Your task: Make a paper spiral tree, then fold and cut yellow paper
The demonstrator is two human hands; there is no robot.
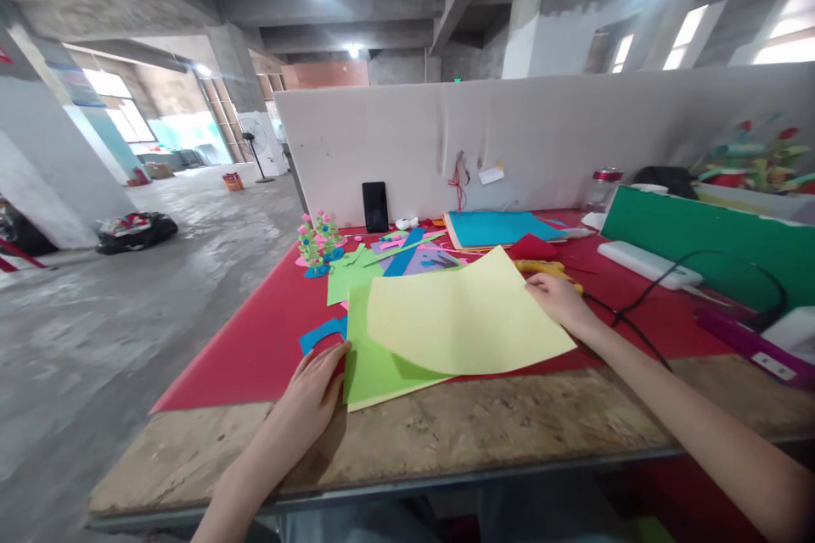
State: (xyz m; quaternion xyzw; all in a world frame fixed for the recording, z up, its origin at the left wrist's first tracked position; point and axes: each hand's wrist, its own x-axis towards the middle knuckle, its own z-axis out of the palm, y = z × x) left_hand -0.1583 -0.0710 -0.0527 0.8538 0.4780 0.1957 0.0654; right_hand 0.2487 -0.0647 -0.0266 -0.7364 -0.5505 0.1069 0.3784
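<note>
A pale yellow paper sheet (464,318) lies lifted and slightly bowed over a green sheet (373,369) on the red table cover (255,348). My right hand (557,299) pinches the yellow sheet's right edge, fingers closed on it. My left hand (315,386) rests flat, fingers stretched out, against the left edge of the green sheet. Yellow-handled scissors (548,268) lie just behind my right hand.
Paper scraps, a blue sheet stack (497,229), small paper flowers (318,244) and a phone (375,206) stand toward the white partition. A black cable (643,305), a white power strip (649,265) and a green board (706,242) sit to the right. Bare chipboard edge (446,433) runs along the front.
</note>
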